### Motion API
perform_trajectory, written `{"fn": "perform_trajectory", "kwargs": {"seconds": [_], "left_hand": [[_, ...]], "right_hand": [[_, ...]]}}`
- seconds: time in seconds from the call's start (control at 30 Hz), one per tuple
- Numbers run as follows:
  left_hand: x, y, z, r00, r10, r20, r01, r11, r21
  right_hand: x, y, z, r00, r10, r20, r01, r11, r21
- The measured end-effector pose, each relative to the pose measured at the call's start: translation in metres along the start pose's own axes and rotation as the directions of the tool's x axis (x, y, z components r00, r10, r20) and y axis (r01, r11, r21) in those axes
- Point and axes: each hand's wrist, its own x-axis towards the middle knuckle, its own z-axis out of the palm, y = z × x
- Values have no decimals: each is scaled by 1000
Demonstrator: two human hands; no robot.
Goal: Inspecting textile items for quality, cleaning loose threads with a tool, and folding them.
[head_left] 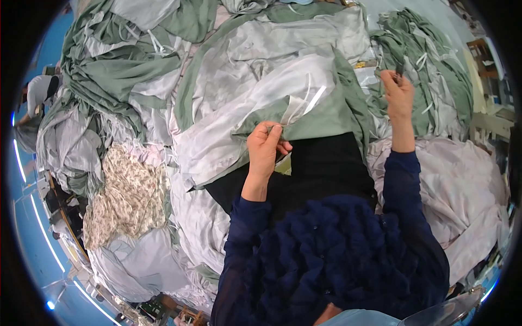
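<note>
A large sage-green garment (321, 122) with a shiny white lining (283, 70) spreads over the pile and across my lap. My left hand (265, 149) pinches its green edge between thumb and fingers. White tapes (314, 99) stick up from the cloth just beyond that hand. Raised off to the right, my right hand (398, 98) is closed around a small dark tool (399, 70); its tip points upward, and its exact kind is too small to make out. Black cloth (321, 163) lies under the garment, over my lap.
Heaps of green and white cloth (125, 76) rise at the far left, with another green heap (424, 70) at the far right. A floral cloth (130, 195) lies on the left, pale pinkish cloth (440, 190) on the right. Another person (39, 95) shows at the left rim.
</note>
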Motion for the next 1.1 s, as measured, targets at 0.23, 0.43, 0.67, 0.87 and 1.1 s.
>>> {"fn": "perform_trajectory", "kwargs": {"seconds": [0.23, 0.43, 0.67, 0.87, 1.1], "left_hand": [[-8, 15, 7, 996, 89, -16, -87, 993, 81], [-18, 23, 6, 987, 134, -94, -128, 989, 68], [-41, 22, -1, 972, 92, -216, -19, 947, 320], [-59, 20, -12, 971, 1, -241, 72, 953, 294], [-66, 4, -16, 978, -2, -211, 61, 960, 272]], "right_hand": [[-83, -23, 35, 879, 99, 466, 40, 960, -278], [-136, -38, 85, 757, -121, 642, 356, 901, -250], [-166, -25, 96, 663, 215, 717, -148, 977, -156], [-183, -17, 106, 407, 565, 717, -672, 718, -184], [-185, -9, 121, 398, 557, 729, -701, 697, -150]]}}
